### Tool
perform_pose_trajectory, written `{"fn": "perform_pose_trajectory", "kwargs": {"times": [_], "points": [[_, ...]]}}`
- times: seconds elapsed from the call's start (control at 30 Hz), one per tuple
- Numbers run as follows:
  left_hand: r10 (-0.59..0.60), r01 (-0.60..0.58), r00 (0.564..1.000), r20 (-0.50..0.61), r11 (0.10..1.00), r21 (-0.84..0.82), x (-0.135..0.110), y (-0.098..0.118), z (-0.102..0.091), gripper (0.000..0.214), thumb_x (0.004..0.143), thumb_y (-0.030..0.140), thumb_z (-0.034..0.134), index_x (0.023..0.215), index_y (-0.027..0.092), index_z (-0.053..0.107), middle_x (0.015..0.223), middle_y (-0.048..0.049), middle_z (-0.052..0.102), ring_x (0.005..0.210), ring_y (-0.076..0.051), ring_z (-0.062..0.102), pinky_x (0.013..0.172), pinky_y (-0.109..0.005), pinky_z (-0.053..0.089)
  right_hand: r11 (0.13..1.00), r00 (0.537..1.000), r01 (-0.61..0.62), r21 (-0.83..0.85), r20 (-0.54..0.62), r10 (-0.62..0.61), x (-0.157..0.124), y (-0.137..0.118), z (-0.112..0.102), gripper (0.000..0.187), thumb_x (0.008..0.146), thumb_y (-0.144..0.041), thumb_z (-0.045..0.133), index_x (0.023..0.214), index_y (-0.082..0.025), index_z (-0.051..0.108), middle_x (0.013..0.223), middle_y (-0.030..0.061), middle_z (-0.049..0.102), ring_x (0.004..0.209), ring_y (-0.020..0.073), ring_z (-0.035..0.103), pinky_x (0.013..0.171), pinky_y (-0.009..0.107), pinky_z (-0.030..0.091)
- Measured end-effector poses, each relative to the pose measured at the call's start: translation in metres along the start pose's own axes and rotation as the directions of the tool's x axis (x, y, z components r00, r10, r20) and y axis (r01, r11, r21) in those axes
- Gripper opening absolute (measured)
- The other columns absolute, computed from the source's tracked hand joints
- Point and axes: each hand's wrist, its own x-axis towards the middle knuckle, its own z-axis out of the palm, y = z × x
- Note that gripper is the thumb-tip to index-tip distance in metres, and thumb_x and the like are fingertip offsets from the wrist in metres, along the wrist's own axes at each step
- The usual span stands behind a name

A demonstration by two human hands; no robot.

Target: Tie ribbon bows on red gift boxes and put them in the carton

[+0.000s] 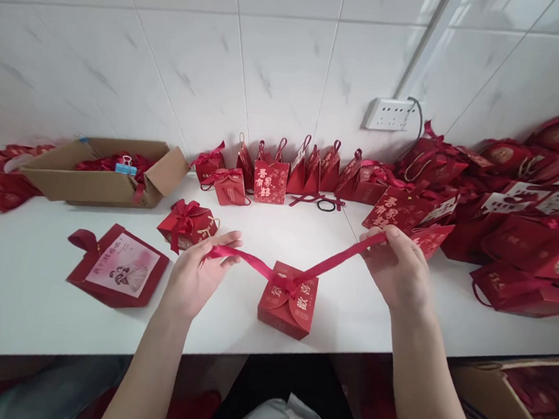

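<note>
A small red gift box [282, 319] with gold lettering sits near the table's front edge. A red ribbon [336, 261] crosses at the middle of its lid, its two ends drawn up and outward in a V. The left end is pinched in my left hand [204, 269], up and left of the box. On the other side my right hand [399, 267] grips the right end between thumb and fingers, higher than the box. Just behind my left hand stands a red box with a bow [187, 223].
A red bag with a couple's picture [122, 267] lies at left. Behind it is a cardboard box [110, 185] of red ribbon with a blue binder clip [126, 166]. Several small red boxes [271, 183] line the tiled wall. Red gift bags [515, 256] pile up at right, below a power socket [390, 115].
</note>
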Motion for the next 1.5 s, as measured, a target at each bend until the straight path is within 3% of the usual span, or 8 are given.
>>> {"fn": "perform_pose_trajectory", "kwargs": {"times": [0.3, 0.63, 0.73, 0.83, 0.93, 1.03, 1.17, 1.5], "points": [[0.134, -0.13, 0.929, 0.344, 0.991, -0.034, 0.034, 0.022, 0.069, 0.016, 0.067, 0.031, 0.076, 0.072, 0.017, 0.071, 0.072, -0.001, 0.066, 0.066, -0.01, 0.057, 0.064, -0.023, 0.048, 0.99, 0.909, 0.026, -0.14, 0.416, 0.034, 0.026, -0.031, 0.063, 0.03, 0.073, -0.045, 0.073, 0.064, -0.017, 0.07, 0.063, 0.0024, 0.067, 0.062, 0.0155, 0.065, 0.068, 0.032, 0.055], [0.252, -0.44, 0.834, 0.492, 0.84, 0.317, 0.051, 0.011, 0.09, 0.034, 0.081, 0.028, 0.06, 0.114, 0.022, 0.065, 0.117, -0.0072, 0.066, 0.095, -0.019, 0.062, 0.088, -0.036, 0.048, 0.99, 0.941, 0.018, -0.138, 0.338, 0.03, 0.025, -0.013, 0.058, 0.021, 0.067, -0.032, 0.078, 0.084, -0.021, 0.076, 0.084, 0.0045, 0.073, 0.075, 0.0175, 0.068, 0.077, 0.035, 0.056], [0.355, -0.511, 0.831, 0.429, 0.79, 0.337, 0.062, 0.012, 0.082, 0.034, 0.08, 0.026, 0.058, 0.113, 0.023, 0.063, 0.12, -0.0071, 0.063, 0.099, -0.02, 0.061, 0.087, -0.037, 0.048, 0.995, 0.874, 0.048, -0.082, 0.486, -0.002, 0.014, -0.025, 0.042, 0.007, 0.073, -0.027, 0.072, 0.073, -0.02, 0.074, 0.076, 0.0026, 0.069, 0.064, 0.016, 0.067, 0.065, 0.033, 0.058], [0.58, -0.624, 0.77, 0.266, 0.599, 0.501, 0.066, 0.01, 0.062, 0.018, 0.075, 0.016, 0.055, 0.092, 0.019, 0.062, 0.121, -0.0071, 0.059, 0.113, -0.021, 0.054, 0.094, -0.037, 0.044, 0.995, 0.663, 0.022, -0.094, 0.747, 0.056, 0.01, -0.031, 0.02, 0.023, 0.078, -0.028, 0.065, 0.057, -0.019, 0.066, 0.068, 0.0048, 0.066, 0.063, 0.0205, 0.067, 0.054, 0.034, 0.056], [0.683, -0.64, 0.662, 0.307, 0.303, 0.706, 0.05, -0.002, 0.044, 0.011, 0.072, 0.009, 0.05, 0.075, 0.02, 0.053, 0.103, -0.0053, 0.06, 0.104, -0.019, 0.055, 0.091, -0.035, 0.043, 0.924, 0.706, 0.228, -0.306, 0.705, 0.059, 0.013, -0.017, 0.006, 0.022, 0.084, -0.025, 0.055, 0.066, -0.02, 0.066, 0.074, 0.0062, 0.068, 0.074, 0.0215, 0.066, 0.067, 0.038, 0.055], [0.43, -0.597, 0.742, 0.514, 0.076, 0.799, 0.022, -0.031, 0.035, 0.01, 0.074, 0.012, 0.051, 0.07, 0.021, 0.05, 0.078, -0.0012, 0.058, 0.079, -0.018, 0.056, 0.078, -0.035, 0.046, 0.618, 0.772, 0.461, -0.636, 0.631, 0.074, 0.019, 0.014, 0.007, 0.019, 0.083, -0.015, 0.051, 0.084, -0.02, 0.069, 0.088, 0.0071, 0.069, 0.084, 0.0213, 0.062, 0.078, 0.04, 0.051], [0.305, -0.444, 0.836, 0.456, -0.113, 0.889, -0.005, -0.077, 0.034, 0.012, 0.077, 0.025, 0.06, 0.072, 0.02, 0.05, 0.079, -0.0032, 0.057, 0.08, -0.022, 0.054, 0.074, -0.039, 0.046, 0.34, 0.697, 0.637, -0.692, 0.705, 0.13, 0.025, 0.05, 0.02, 0.022, 0.082, -0.009, 0.052, 0.088, -0.019, 0.071, 0.096, 0.0094, 0.067, 0.091, 0.0231, 0.059, 0.086, 0.043, 0.049], [0.269, -0.394, 0.879, 0.394, -0.057, 0.917, 0.006, -0.102, 0.039, 0.01, 0.084, 0.026, 0.057, 0.088, 0.017, 0.056, 0.101, -0.0115, 0.054, 0.096, -0.029, 0.051, 0.079, -0.048, 0.048, 0.332, 0.628, 0.626, -0.706, 0.708, 0.323, 0.035, 0.049, 0.025, 0.032, 0.078, 0.001, 0.047, 0.082, -0.019, 0.071, 0.108, 0.0077, 0.065, 0.101, 0.0204, 0.06, 0.092, 0.036, 0.047]]}}
